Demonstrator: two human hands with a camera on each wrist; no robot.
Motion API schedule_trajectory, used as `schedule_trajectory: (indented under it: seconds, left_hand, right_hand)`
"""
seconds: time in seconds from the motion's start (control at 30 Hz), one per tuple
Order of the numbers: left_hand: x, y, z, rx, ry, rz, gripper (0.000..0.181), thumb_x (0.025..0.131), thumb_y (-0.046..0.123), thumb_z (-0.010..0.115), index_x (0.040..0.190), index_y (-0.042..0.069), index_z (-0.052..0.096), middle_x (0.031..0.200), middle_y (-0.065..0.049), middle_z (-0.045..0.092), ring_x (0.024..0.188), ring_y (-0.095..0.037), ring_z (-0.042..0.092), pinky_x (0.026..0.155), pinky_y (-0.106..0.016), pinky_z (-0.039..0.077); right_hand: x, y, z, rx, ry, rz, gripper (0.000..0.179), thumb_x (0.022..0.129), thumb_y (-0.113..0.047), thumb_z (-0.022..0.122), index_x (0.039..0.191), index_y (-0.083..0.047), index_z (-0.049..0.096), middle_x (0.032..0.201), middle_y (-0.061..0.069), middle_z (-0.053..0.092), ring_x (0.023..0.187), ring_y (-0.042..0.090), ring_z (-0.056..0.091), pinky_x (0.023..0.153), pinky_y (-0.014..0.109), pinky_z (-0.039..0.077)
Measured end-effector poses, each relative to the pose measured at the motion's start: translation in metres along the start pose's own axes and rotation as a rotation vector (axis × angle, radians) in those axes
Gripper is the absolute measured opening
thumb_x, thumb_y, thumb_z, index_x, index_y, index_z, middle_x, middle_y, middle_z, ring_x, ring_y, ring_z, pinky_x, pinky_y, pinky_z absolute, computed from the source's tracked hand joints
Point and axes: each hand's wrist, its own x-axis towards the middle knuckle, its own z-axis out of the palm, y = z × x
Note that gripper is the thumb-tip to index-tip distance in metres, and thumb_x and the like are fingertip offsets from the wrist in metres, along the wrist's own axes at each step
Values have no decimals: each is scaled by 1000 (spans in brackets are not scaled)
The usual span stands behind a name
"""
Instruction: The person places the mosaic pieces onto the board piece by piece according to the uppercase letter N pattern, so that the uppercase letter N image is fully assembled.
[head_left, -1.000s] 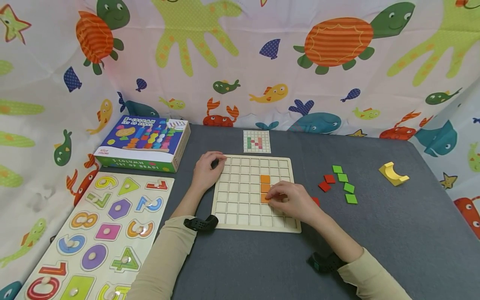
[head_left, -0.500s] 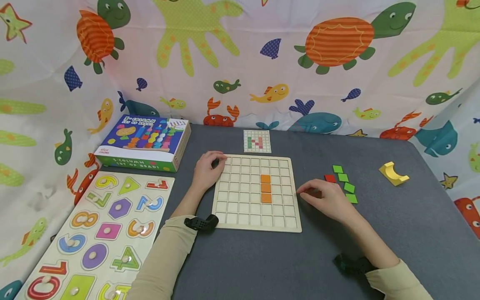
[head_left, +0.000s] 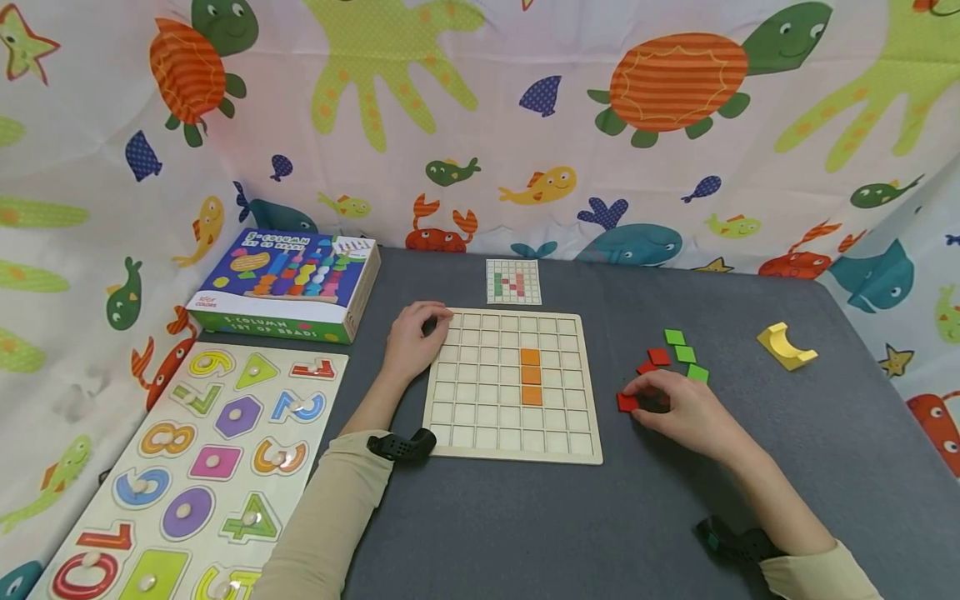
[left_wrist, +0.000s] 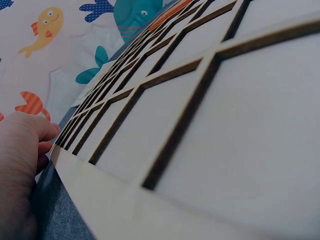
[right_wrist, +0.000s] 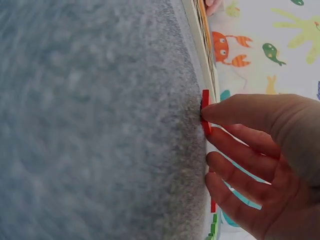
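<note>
A wooden grid board [head_left: 480,427] lies on the table with three orange square tiles [head_left: 531,377] in a column of its cells. At its upper left corner, my left hand [head_left: 415,340] holds the board's edge, fingers bent; the left wrist view shows the fingertips at that edge. Right of the board, my right hand [head_left: 690,412] pinches a red square tile [head_left: 626,403] between thumb and index finger. In the right wrist view, the thumb lies against this red tile [right_wrist: 205,95]. Two more red tiles [head_left: 658,357] and several green tiles [head_left: 685,354] lie just beyond that hand.
Behind the board lies a small pattern card [head_left: 513,282]. A yellow curved block [head_left: 786,347] stands far right. At left are a bead-set box [head_left: 285,283] and a number-and-shape puzzle board [head_left: 247,467]. A printed sea-animal cloth [head_left: 480,100] hangs behind the table.
My right hand has left the lowest orange tile, moved right off the board, and taken hold of a red tile. My left hand has stayed at the board's corner.
</note>
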Motion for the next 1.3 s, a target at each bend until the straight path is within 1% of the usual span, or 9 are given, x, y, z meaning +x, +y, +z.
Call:
schedule_trajectory:
  seconds: [0.27,0.4,0.5,0.57,0.73,0.9,1.1,1.3]
  left_hand:
    - [1,0,0,7,-5,-15,16,95,14,63,105,8,74,119,-8,64,115,-27,54,100,-46,39]
    - [1,-1,0,4,-2,-13,16,95,14,63,105,8,74,119,-8,64,114,-27,54,99,-47,40]
    - [0,-1,0,4,-2,-14,16,95,15,63,105,8,74,119,-8,64,114,-27,55,99,-47,40]
    - [0,-1,1,6,-3,-17,16,95,15,63,105,9,74,119,-8,64,114,-26,54,99,-46,40]
    - [0,-1,1,1,-4,-19,16,95,15,63,105,9,74,119,-8,64,114,-26,54,99,-46,40]
    - [0,-1,0,-3,5,-6,16,95,15,62,104,8,74,118,-8,64,113,-26,54,97,-46,41]
    - [1,-2,1,4,-10,-21,17,96,16,61,105,10,74,119,-7,64,115,-25,53,100,-46,39]
    - [0,-1,0,4,-6,-21,16,95,16,62,105,10,74,119,-7,64,114,-25,54,99,-46,40]
  right_hand:
    - [2,1,3,2,28,15,27,81,-13,80,105,-11,70,100,0,66,91,19,63,77,40,54]
    - [7,-5,7,51,29,36,24,82,-17,80,104,-13,70,96,-4,67,89,16,64,77,37,55]
    - [13,-15,13,95,24,38,24,83,-21,80,104,-17,69,95,-7,67,89,13,64,77,35,55]
    - [17,-24,19,111,23,20,25,81,-22,81,103,-18,69,94,-9,67,87,11,64,76,33,55]
    - [27,-48,34,143,-16,-81,22,79,-18,82,97,-18,69,88,-8,65,77,12,60,69,29,52]
    - [35,-66,44,148,-83,-154,18,80,-15,81,92,-18,69,88,-8,63,79,12,59,70,30,53]
    - [40,-73,49,129,-107,-224,16,80,-12,80,91,-16,69,88,-7,62,78,13,57,68,29,51]
    - [43,-76,53,163,-120,-276,16,82,-11,79,92,-16,69,93,-8,63,79,13,56,68,27,50]
